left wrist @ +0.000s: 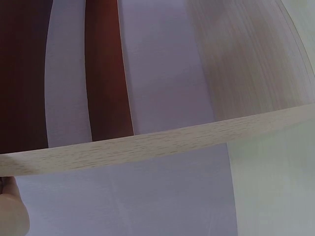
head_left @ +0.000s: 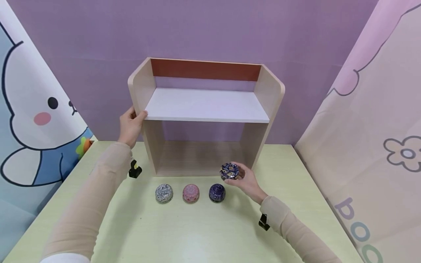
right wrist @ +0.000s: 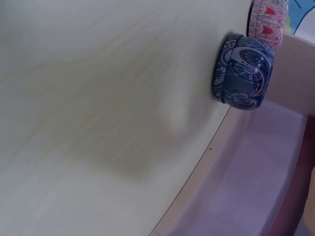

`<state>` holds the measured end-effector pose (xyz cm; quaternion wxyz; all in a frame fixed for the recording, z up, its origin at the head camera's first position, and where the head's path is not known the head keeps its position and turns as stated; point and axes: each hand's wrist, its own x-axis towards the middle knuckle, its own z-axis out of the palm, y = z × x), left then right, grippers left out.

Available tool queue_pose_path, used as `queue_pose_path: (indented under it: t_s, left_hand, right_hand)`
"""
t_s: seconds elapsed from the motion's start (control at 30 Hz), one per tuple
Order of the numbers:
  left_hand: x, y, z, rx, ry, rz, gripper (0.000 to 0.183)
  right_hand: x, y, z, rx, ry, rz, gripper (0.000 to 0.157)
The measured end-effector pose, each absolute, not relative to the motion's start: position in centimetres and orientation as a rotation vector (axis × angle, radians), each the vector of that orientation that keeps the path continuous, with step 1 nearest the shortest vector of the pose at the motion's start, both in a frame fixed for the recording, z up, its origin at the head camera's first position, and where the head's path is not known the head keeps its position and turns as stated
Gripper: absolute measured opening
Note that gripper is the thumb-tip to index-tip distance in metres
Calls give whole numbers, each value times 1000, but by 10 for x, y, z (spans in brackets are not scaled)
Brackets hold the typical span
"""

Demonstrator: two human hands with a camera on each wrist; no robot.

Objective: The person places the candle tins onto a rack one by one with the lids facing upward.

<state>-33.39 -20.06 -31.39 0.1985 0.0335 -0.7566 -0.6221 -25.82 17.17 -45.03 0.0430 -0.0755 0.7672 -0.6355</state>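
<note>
My left hand (head_left: 130, 126) grips the left side panel of a small wooden shelf (head_left: 207, 106), its thumb at the end of the white middle board. In the left wrist view only part of that hand (left wrist: 12, 211) shows, below the panel's edge. With thumb and fingers my right hand (head_left: 246, 182) pinches a round dark blue and gold patterned tin (head_left: 229, 171) in front of the shelf's lower right opening. On the table stand a white and black tin (head_left: 164, 193), a pink tin (head_left: 191, 193) and a dark blue paisley tin (head_left: 217, 193) in a row.
The shelf stands on a pale yellow-green table (head_left: 171, 233) against a purple backdrop (head_left: 210, 29). Printed cloths hang at both sides, a cartoon one (head_left: 33, 109) on the left and one with a flower (head_left: 378, 128) on the right.
</note>
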Motion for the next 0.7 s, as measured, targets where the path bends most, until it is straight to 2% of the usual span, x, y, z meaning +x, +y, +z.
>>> queue_pose_path:
  t_s: [0.7]
  left_hand:
    - [-333, -200, -314, 103, -2113, -1731, 42]
  right_hand:
    - [-256, 164, -433, -265, 2341, -1936, 73]
